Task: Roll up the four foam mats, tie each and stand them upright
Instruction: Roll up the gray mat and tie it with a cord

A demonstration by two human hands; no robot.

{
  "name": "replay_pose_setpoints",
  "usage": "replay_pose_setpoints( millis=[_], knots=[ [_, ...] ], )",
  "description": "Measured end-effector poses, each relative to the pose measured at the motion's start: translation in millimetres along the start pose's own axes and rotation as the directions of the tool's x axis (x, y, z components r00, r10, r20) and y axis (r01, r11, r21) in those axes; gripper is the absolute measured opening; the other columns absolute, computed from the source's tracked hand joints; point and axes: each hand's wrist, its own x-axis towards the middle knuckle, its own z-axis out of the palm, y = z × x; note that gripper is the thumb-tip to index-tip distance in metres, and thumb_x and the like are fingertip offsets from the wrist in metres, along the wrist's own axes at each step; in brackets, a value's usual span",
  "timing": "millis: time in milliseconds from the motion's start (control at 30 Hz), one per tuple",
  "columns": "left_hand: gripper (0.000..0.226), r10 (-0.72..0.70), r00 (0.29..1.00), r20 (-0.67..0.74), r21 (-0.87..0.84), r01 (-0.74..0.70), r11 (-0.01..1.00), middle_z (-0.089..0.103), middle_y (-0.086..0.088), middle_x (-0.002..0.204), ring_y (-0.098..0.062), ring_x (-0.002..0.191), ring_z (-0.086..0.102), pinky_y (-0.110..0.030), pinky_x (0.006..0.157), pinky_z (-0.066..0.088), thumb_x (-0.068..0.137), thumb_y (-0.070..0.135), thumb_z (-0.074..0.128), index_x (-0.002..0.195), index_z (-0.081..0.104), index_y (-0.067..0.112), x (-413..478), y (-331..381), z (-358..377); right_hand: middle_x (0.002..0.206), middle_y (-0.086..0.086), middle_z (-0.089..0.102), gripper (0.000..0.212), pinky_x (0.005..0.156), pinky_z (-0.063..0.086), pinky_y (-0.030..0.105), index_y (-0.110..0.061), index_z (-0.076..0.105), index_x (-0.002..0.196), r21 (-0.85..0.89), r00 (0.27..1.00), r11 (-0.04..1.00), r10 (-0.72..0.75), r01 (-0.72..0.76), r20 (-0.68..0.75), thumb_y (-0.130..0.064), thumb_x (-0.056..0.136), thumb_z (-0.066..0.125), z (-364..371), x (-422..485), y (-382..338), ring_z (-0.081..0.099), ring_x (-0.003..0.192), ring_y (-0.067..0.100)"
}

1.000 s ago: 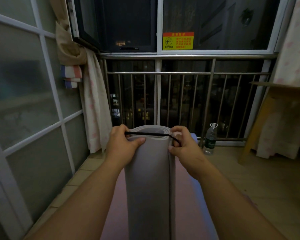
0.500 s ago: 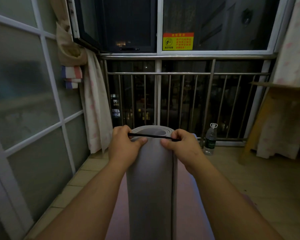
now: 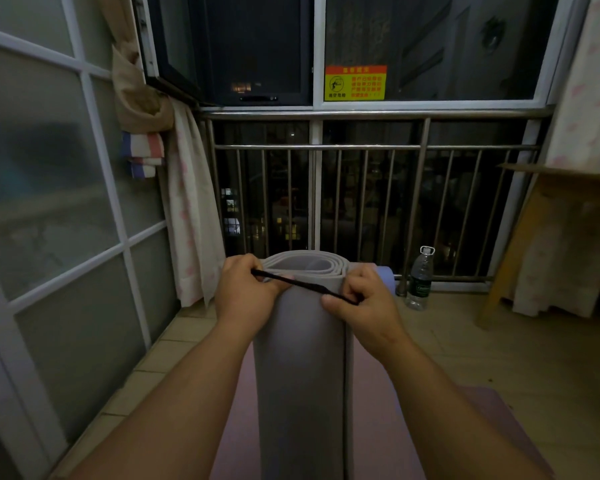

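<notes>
The rolled mat is matt grey foam, smooth. The band looks like black elastic cord. The railing is shiny metal, the bottle clear plastic, the curtain thin cloth, the floor smooth tile.

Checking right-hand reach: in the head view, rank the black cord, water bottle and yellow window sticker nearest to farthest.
1. The black cord, pinched in the right hand.
2. The water bottle, low, to its right.
3. The yellow sticker, high up ahead.
</notes>
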Motion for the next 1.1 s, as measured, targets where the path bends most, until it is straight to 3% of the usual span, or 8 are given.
replay_pose_setpoints(
  millis=[233,367,500,600,767,833,933,1100],
  knots=[
    [0.035,-0.013,0.999,-0.031,-0.12,0.009,0.993,0.052,0.004,0.1,-0.015,0.087,0.056,-0.03,0.074,0.046,0.069,0.035,0.084,0.075,0.053,0.02,-4,0,9,0.077,0.004,0.047,0.033,0.066,0.042,0.034,-0.01,0.049,0.067,0.044,0.987,0.986,0.162,-0.161,-0.018,-0.024,0.093,0.063,-7,2,10,0.047,0.07,0.015],
    [0.035,-0.081,0.993,0.083,-0.262,0.1,0.96,0.058,0.001,0.107,-0.017,0.094,0.059,-0.034,0.081,0.052,0.067,0.029,0.087,0.071,0.053,0.018,1,1,8,0.069,-0.001,0.046,0.028,0.061,0.041,0.022,-0.014,0.047,0.073,0.106,0.973,0.97,0.224,-0.217,-0.052,-0.022,0.091,0.067,-8,1,10,0.045,0.063,0.007],
    [0.032,-0.134,0.946,0.295,-0.479,0.268,0.836,0.061,-0.003,0.112,-0.022,0.105,0.059,-0.036,0.088,0.053,0.071,0.005,0.082,0.065,0.053,0.018,6,3,1,0.068,-0.002,0.047,0.027,0.058,0.041,0.015,-0.012,0.048,0.073,0.118,0.97,0.969,0.226,-0.215,-0.086,-0.02,0.09,0.068,-11,0,13,0.045,0.06,0.001],
    [0.033,-0.07,0.895,0.441,-0.526,0.321,0.788,0.056,-0.006,0.126,-0.029,0.116,0.055,-0.043,0.088,0.053,0.07,0.003,0.078,0.057,0.061,0.028,7,-4,-9,0.067,0.0,0.048,0.028,0.056,0.04,0.011,-0.01,0.049,0.072,0.091,0.972,0.975,0.212,-0.203,-0.105,-0.021,0.091,0.067,-11,-1,14,0.045,0.057,-0.001],
    [0.017,0.037,0.803,0.595,-0.593,0.407,0.695,0.054,-0.007,0.131,-0.029,0.119,0.054,-0.034,0.079,0.05,0.061,0.004,0.063,0.064,0.067,0.02,5,-11,-28,0.066,-0.001,0.047,0.029,0.055,0.04,0.013,-0.01,0.049,0.071,0.093,0.971,0.974,0.216,-0.207,-0.098,-0.021,0.09,0.068,-12,-1,14,0.044,0.057,0.0],
    [0.02,0.071,0.786,0.614,-0.575,0.385,0.722,0.054,-0.004,0.13,-0.028,0.118,0.054,-0.036,0.083,0.05,0.067,0.003,0.064,0.068,0.069,0.022,4,-12,-30,0.066,-0.002,0.047,0.029,0.056,0.039,0.014,-0.011,0.049,0.071,0.097,0.97,0.972,0.224,-0.215,-0.093,-0.021,0.09,0.068,-12,-2,13,0.043,0.058,0.0],
    [0.025,0.042,0.822,0.568,-0.466,0.28,0.839,0.054,-0.008,0.123,-0.03,0.11,0.057,-0.037,0.087,0.052,0.085,-0.001,0.063,0.079,0.065,0.022,7,-11,-29,0.067,-0.001,0.048,0.028,0.062,0.042,0.023,-0.011,0.049,0.072,0.118,0.968,0.966,0.238,-0.228,-0.079,-0.022,0.091,0.067,-13,-3,12,0.046,0.063,0.006],
    [0.016,-0.011,0.881,0.472,-0.239,0.14,0.961,0.058,-0.008,0.115,-0.024,0.104,0.062,-0.043,0.093,0.053,0.088,0.01,0.067,0.087,0.059,0.023,5,-3,-26,0.068,0.0,0.048,0.03,0.067,0.042,0.032,-0.014,0.047,0.069,0.16,0.96,0.953,0.272,-0.258,-0.066,-0.022,0.092,0.066,-16,-3,12,0.047,0.069,0.014]
  ],
)
